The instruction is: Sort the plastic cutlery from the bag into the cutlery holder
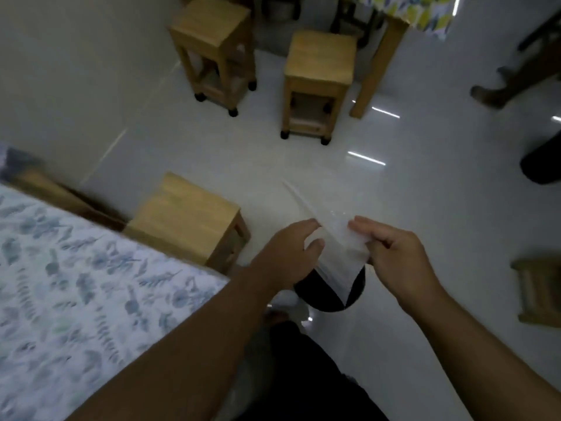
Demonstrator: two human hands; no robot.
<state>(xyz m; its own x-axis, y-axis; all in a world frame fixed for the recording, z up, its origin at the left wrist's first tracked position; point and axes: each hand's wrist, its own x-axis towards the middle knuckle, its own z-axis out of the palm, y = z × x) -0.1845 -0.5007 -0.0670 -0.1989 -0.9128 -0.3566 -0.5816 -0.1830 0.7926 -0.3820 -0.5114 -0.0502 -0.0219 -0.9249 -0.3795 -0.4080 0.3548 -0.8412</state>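
Observation:
I hold a clear plastic bag (pixel 337 238) out in front of me, above the floor, with both hands. My left hand (pixel 288 250) pinches its left edge and my right hand (pixel 397 253) pinches its right edge. The bag looks limp, and its top corner points away from me. I cannot tell whether any cutlery is inside. Directly below the bag stands a round black container (pixel 331 294), partly hidden by the bag and my hands. No cutlery holder is in view.
A table with a blue leaf-print cloth (pixel 76 293) fills the lower left. A wooden stool (pixel 188 217) stands beside it, with two more stools (pixel 318 74) farther off. Another person's legs (pixel 501 86) are at the upper right.

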